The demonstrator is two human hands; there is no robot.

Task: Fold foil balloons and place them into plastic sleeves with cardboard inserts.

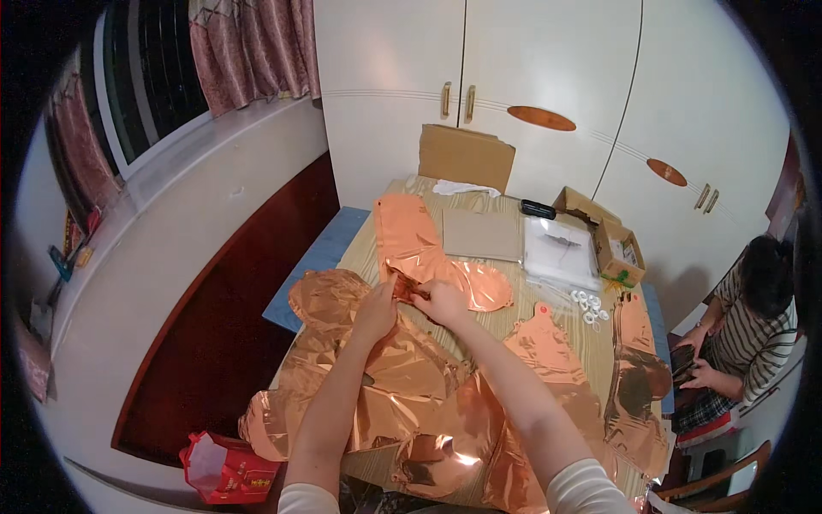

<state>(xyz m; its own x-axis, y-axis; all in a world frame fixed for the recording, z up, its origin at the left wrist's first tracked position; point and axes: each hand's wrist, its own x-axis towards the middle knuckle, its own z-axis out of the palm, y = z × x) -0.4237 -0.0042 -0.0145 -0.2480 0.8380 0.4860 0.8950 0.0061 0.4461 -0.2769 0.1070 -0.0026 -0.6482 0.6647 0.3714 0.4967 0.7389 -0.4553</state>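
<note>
The copper foil piece (407, 236) is laid on the wooden bench (364, 254), just left of the flat cardboard sheet (482, 236), and its near part is gripped on the near-left side of that sheet. The left hand (375, 310) is closed, with a crumpled dark fold of foil pinched by thumb and fingers. The right hand (445, 305) is closed as well, curled round the same fold just beside the left; the exact fingertip contact cannot be told. The fold is probably held from both sides so that the thin, slippery film can be drawn taut between the two grips, while the weight of the rest is borne by the bench.

The long axis of the piece's upper panel runs from the hands toward the far side, along the left edge of the cardboard sheet, tilted slightly left. Its squared end is pointed away from the person; a rounded lobe (484, 285) is pointed right, on the near side of the sheet. Whether the large foil shape (407, 420), spread well nearer than the sheet, is joined to the piece cannot be told.

The white rings (589, 307) and clear plastic pack (561, 253) are placed right of the sheet, perhaps so that the middle can be given over to the foil.
</note>
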